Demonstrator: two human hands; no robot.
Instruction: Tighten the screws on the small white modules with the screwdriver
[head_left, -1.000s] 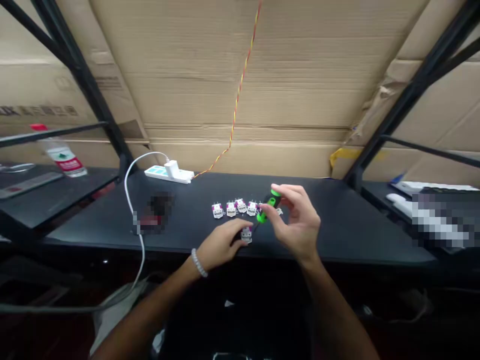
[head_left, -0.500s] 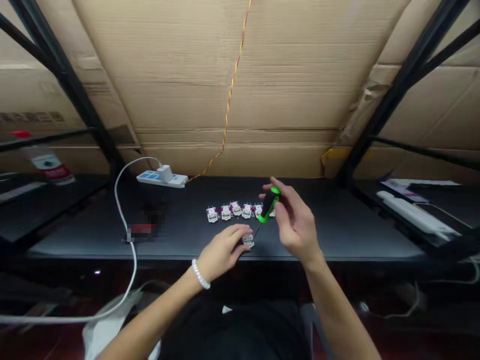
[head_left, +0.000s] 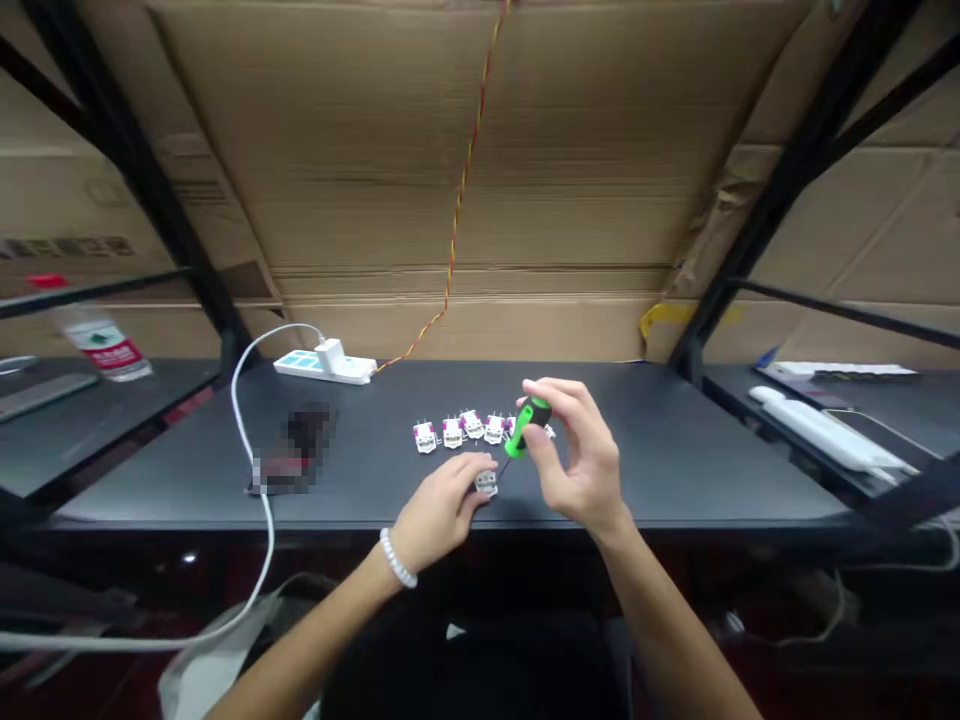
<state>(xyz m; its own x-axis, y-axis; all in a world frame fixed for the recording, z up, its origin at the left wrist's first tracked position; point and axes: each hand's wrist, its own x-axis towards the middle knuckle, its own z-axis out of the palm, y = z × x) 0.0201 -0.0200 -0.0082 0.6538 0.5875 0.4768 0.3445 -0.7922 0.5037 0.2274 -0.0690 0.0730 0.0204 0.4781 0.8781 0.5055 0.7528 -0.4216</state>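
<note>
My left hand pinches a small white plastic part between thumb and fingers, close to the desk's front edge. A white beaded bracelet circles that wrist. In my right hand is a screwdriver with a black and green handle, gripped by fingers and thumb. Its thin shaft slants down to the left, and the tip is at the right side of the white part; whether it touches I cannot tell. Behind the hands, several similar white and magenta parts with metal pins stand in a row, some hidden by the screwdriver and right hand.
A white power strip with a plugged-in charger lies at the back left, its white cable looping over the desk's front edge. A blurred-out dark object lies left. Black metal frame posts flank the dark desk; cardboard backs it.
My right hand and the screwdriver have shifted slightly left, and the handle has tipped over more. The white part in my left hand has moved slightly left too.
</note>
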